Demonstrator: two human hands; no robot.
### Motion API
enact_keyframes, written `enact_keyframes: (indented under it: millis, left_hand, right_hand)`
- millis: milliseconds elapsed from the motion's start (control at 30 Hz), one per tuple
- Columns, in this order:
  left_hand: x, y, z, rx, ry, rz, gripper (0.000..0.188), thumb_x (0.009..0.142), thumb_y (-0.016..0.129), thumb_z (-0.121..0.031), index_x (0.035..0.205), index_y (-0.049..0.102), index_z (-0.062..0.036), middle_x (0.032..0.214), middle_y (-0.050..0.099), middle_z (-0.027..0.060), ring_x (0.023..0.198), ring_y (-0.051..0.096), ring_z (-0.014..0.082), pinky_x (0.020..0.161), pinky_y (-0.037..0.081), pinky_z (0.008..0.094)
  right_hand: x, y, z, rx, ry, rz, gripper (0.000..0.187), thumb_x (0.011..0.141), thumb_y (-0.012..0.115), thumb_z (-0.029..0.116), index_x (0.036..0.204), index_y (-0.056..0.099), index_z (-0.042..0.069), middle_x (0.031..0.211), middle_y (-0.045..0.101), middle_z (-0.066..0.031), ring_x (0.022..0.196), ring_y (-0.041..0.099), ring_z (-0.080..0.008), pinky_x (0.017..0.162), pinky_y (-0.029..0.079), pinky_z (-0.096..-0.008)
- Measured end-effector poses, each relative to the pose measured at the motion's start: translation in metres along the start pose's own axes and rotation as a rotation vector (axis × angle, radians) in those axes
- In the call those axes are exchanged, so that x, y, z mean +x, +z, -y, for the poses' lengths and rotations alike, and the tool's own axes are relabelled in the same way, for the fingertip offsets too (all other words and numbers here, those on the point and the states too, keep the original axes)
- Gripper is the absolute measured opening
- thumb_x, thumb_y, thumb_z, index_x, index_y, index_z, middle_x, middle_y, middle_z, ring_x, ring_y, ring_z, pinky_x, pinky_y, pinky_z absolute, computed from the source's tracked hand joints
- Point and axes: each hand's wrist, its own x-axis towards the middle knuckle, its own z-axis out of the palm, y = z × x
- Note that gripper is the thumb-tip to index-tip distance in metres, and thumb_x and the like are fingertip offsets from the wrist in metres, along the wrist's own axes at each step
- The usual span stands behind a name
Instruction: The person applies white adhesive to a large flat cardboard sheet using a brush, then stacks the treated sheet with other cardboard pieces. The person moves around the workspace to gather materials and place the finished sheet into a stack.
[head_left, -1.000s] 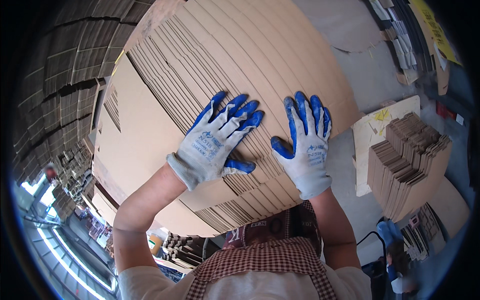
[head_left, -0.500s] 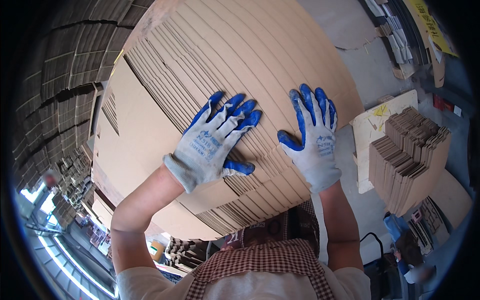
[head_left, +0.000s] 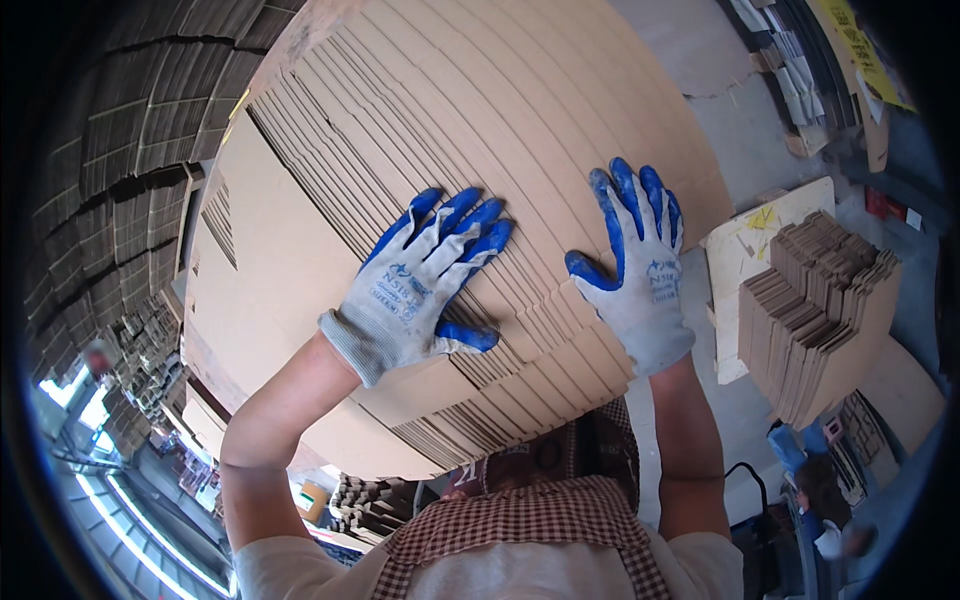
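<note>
Under both hands spreads a fanned layer of flat brown cardboard sheets (head_left: pixel 480 110), their edges overlapping in rows. My left hand (head_left: pixel 420 275), in a white glove with blue coated fingers, lies on the sheets left of the middle with its fingers spread. My right hand (head_left: pixel 637 265), gloved the same way, rests near the right edge of the sheets, fingers stretched away from me and thumb out to the left. Neither hand holds anything. Slots and cut edges show in the sheets near my left hand; the palms' undersides are hidden.
To the right, a stack of folded cardboard pieces (head_left: pixel 815 320) stands by a pale board (head_left: pixel 730 280). Tall piles of cardboard (head_left: pixel 130 120) line the left side. Another person (head_left: pixel 825 500) is at the lower right. More bundled sheets (head_left: pixel 790 75) stand at the upper right.
My right hand has slid slightly right and away from me over the sheets. My left hand has shifted a little to the left. Both stay spread.
</note>
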Motion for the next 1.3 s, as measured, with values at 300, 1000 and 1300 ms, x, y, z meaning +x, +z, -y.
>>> enact_keyframes:
  millis: [300,1000,1300]
  left_hand:
    - [-0.003,0.007,0.002,0.016,0.008,-0.016,0.096,0.079,0.052,-0.073,0.15,0.035,-0.0098,0.156,0.031,0.0127,0.146,0.024,0.0309,0.121,0.012,0.0482]
    - [0.007,0.014,0.001,0.006,0.048,0.01,0.098,0.081,0.042,-0.079,0.152,0.032,-0.0111,0.159,0.025,0.0121,0.149,0.017,0.0295,0.122,0.005,0.0494]
    - [-0.004,0.018,0.003,0.0,0.039,0.011,0.099,0.08,0.042,-0.079,0.151,0.033,-0.0114,0.158,0.027,0.012,0.149,0.018,0.0294,0.122,0.006,0.0499]
  right_hand:
    - [-0.001,0.0,-0.002,-0.011,0.024,0.011,0.084,0.077,0.075,0.03,0.15,0.035,0.018,0.157,0.028,-0.0083,0.145,0.021,-0.0337,0.12,0.013,-0.0508]
    - [-0.009,0.008,0.022,-0.035,0.028,0.022,0.082,0.078,0.076,0.03,0.149,0.038,0.017,0.156,0.029,-0.0107,0.145,0.021,-0.036,0.118,0.014,-0.0535]
    - [-0.007,0.008,0.022,-0.036,0.032,0.032,0.084,0.076,0.078,0.03,0.149,0.038,0.018,0.156,0.029,-0.009,0.145,0.02,-0.0337,0.119,0.014,-0.0517]
